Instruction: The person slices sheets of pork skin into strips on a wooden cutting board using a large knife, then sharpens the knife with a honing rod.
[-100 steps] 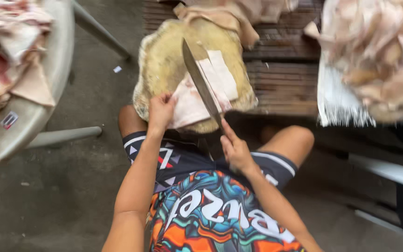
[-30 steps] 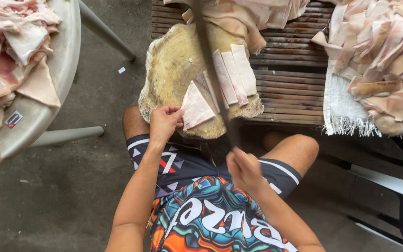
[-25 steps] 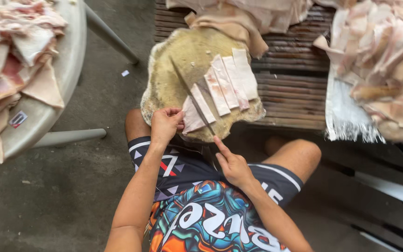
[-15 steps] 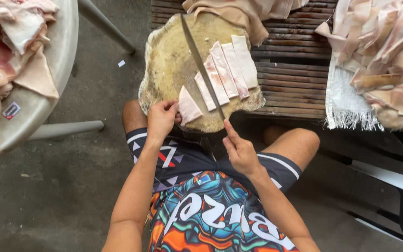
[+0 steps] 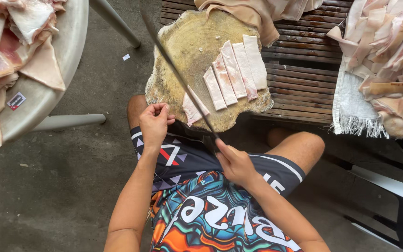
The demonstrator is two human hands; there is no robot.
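The handle of the long dark-bladed knife was hidden inside the right hand, which was clenched around it; the blade rose blurred and thin (its tip hard to make out near the frame's top). The left hand was curled shut just off the near left edge of the round, worn wooden chopping block, and whether its fingertips pinched the small pale pork-skin piece beside them could not be told. That piece lay at the block's near edge, under the blade. Four long pale pink pork-skin strips lay side by side toward the block's right edge, leaving its rough left half bare. The dark slatted wooden platform carried the block. A heaped pile of cut skin ran off the right edge.
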